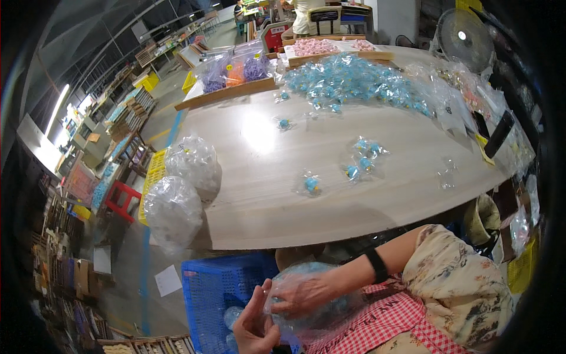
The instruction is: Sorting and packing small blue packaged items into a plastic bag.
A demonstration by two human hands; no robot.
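Below the table edge, a large clear plastic bag with pale blue pieces inside rests against my lap. My right hand reaches into it, fingers curled behind the film; what they hold is hidden. At the bag's left side my left hand pinches the plastic between thumb and fingers. Beside and under my hands stands a blue plastic crate, with small clear packets inside it. Small bagged blue pieces with yellow spots lie on the table.
Two stuffed clear bags stand at the table's left edge. A big heap of bagged blue pieces covers the far side, near trays of pink and purple pieces. A phone and a fan stand at right.
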